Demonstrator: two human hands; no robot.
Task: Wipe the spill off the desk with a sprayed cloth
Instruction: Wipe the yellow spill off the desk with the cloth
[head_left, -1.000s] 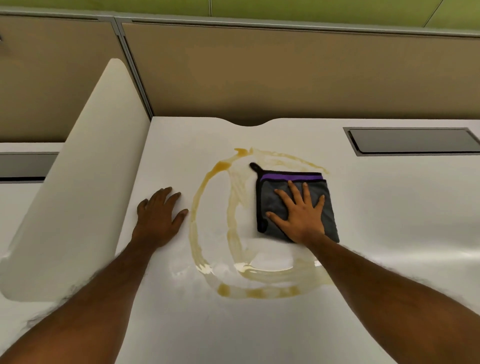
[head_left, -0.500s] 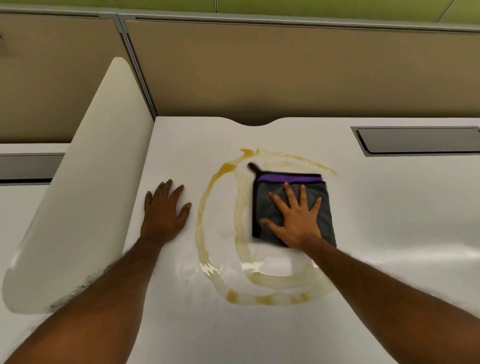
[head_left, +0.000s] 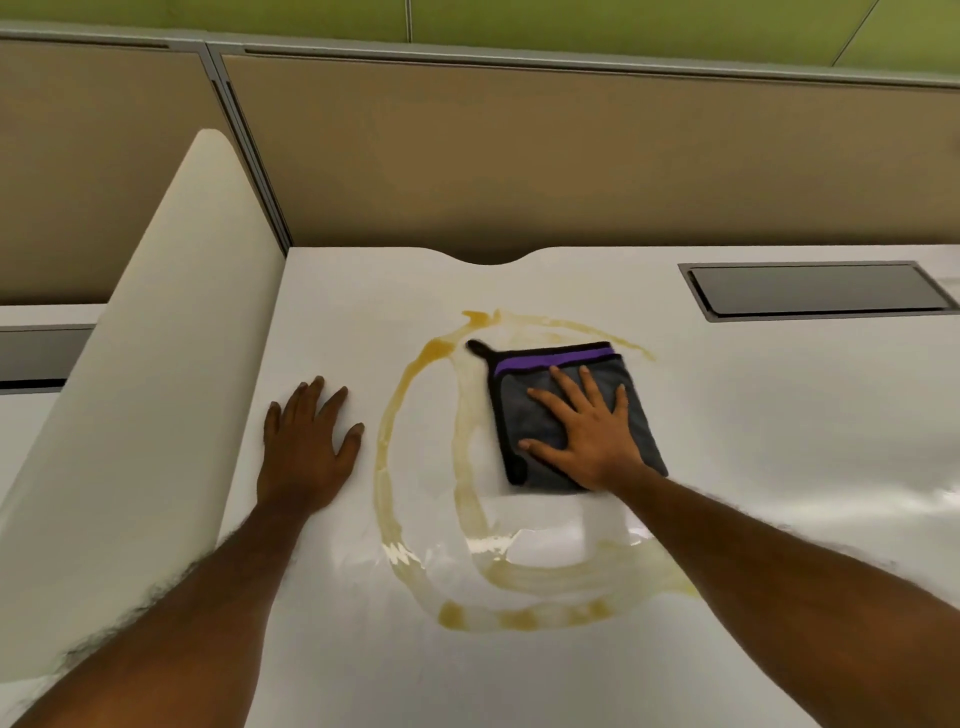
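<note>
The right hand (head_left: 587, 434) presses flat, fingers spread wide, on the folded grey cloth (head_left: 574, 415) at the 1 o'clock part of the amber spill (head_left: 395, 431) ringing the white tabletop (head_left: 779, 441). The left hand (head_left: 306, 441) rests open and empty at 9 o'clock, just outside the ring. To wipe well, the person should likely keep even palm pressure and sweep inward along the streaks, not spreading liquid outward.

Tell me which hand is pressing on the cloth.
The right hand, spread flat on the grey cloth inside the spill ring. The left hand rests on bare desk, outside the ring.
</note>
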